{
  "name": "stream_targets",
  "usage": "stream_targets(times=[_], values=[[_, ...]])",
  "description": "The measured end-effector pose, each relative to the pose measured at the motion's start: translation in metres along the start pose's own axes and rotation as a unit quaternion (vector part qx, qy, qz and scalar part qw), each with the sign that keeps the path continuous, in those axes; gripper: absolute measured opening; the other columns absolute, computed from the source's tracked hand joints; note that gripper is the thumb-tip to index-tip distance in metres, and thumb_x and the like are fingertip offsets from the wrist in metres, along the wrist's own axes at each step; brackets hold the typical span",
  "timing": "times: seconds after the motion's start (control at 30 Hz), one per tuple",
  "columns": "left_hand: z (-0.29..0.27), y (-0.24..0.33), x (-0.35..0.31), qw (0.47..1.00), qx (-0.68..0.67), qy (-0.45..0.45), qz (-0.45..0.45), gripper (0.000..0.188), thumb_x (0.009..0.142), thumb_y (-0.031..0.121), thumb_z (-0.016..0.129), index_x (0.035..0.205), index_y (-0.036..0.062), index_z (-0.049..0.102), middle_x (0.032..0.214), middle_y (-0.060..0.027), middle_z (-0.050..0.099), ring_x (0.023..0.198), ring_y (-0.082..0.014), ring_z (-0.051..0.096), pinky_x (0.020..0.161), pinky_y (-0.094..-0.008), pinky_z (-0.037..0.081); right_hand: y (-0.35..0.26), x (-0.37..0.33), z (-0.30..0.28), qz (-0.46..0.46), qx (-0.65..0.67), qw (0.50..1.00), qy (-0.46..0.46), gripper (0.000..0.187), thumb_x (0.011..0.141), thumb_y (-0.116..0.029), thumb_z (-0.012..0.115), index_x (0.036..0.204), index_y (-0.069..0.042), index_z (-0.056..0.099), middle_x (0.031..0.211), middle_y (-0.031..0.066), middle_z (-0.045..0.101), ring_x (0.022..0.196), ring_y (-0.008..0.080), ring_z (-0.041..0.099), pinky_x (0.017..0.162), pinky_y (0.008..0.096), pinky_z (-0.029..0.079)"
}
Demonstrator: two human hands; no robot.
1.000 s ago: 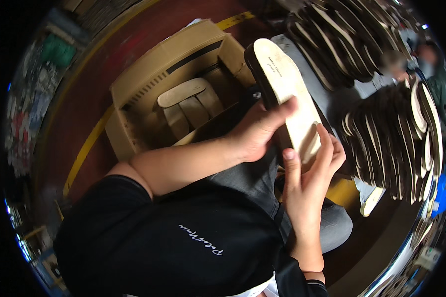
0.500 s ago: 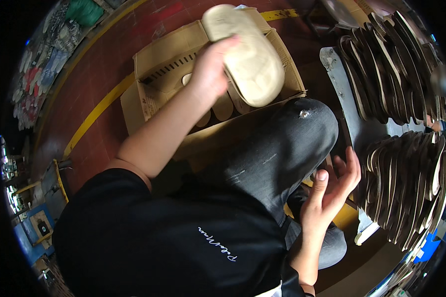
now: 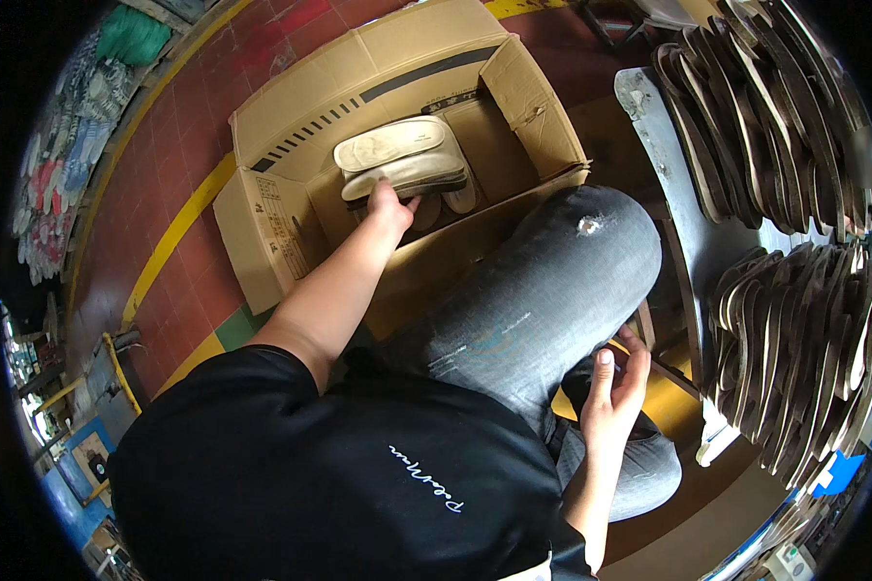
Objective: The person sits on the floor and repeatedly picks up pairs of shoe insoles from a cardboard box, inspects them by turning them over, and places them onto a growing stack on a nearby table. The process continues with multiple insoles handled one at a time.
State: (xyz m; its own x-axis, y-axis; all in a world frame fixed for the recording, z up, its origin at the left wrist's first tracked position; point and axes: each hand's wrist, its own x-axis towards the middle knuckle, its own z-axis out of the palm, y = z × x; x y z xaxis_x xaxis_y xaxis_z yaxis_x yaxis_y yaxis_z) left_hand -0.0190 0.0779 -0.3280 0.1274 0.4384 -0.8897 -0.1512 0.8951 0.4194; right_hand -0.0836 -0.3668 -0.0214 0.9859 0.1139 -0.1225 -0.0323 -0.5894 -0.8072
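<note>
My left hand [image 3: 391,207] is inside the cardboard box [image 3: 291,68], closed on the near edge of a small stack of cream shoe soles [image 3: 397,179] with dark undersides. Its thumb rests on top and the other fingers are mostly hidden below. Another cream sole [image 3: 389,143] lies at the top of the pile, and more soles [image 3: 463,197] show beneath and beside it. Beside my raised knee, my right hand [image 3: 618,392] is apart from the soles with thumb and fingers spread and nothing in it. Its fingertips are partly behind the knee.
Two rows of dark-edged soles, an upper one [image 3: 746,126] and a lower one [image 3: 794,353], stand packed on a grey metal rack [image 3: 649,126] to my right. My knee [image 3: 591,252] juts between box and rack. Bundled gloves [image 3: 58,165] hang far left. Yellow lines [image 3: 179,232] mark the red floor.
My left hand has moved down and left with the soles, from above the box into it. My right hand has dropped lower and slightly left, beside the knee.
</note>
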Motion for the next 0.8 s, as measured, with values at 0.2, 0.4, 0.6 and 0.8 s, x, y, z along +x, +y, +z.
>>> stream_targets(times=[0.2,0.4,0.6,0.8], values=[[0.015,-0.004,-0.009,0.997,-0.049,0.021,0.049,0.046,0.122,0.027,0.062,0.167,0.0195,0.057,0.169,-0.0100,0.062,0.154,-0.0345,0.062,0.124,-0.0694,0.055,0.005,0.013,0.006,0.044,0.042,0.998,-0.002,0.048,0.123,-0.030,0.071,0.153,0.005,0.060,0.120,0.0144,0.076,0.105,0.0195,0.073,0.097,0.0365,0.059],[0.009,-0.017,0.016,0.996,-0.002,0.059,0.071,0.053,0.118,0.020,0.066,0.170,0.0152,0.059,0.173,-0.0124,0.061,0.158,-0.0365,0.058,0.127,-0.0749,0.045,0.012,0.012,0.007,0.027,0.009,1.000,0.012,0.046,0.123,-0.029,0.071,0.152,0.005,0.061,0.114,0.0125,0.076,0.100,0.0187,0.071,0.095,0.0370,0.059],[-0.016,-0.027,0.048,0.999,-0.017,0.042,-0.002,0.051,0.122,0.019,0.056,0.172,0.0160,0.056,0.171,-0.0143,0.063,0.154,-0.0410,0.061,0.118,-0.0844,0.049,0.022,0.015,0.006,0.047,0.020,0.999,0.003,0.050,0.123,-0.032,0.071,0.154,0.006,0.061,0.113,0.0127,0.075,0.101,0.0187,0.069,0.097,0.0384,0.058],[0.012,-0.015,0.041,0.997,-0.072,0.016,0.033,0.047,0.121,0.019,0.053,0.167,0.0095,0.060,0.172,-0.0167,0.063,0.153,-0.0375,0.067,0.127,-0.0805,0.045,0.022,0.013,0.012,0.034,0.045,0.998,0.007,0.055,0.124,-0.039,0.069,0.152,0.007,0.062,0.114,0.0133,0.078,0.103,0.0194,0.071,0.098,0.0381,0.059]])
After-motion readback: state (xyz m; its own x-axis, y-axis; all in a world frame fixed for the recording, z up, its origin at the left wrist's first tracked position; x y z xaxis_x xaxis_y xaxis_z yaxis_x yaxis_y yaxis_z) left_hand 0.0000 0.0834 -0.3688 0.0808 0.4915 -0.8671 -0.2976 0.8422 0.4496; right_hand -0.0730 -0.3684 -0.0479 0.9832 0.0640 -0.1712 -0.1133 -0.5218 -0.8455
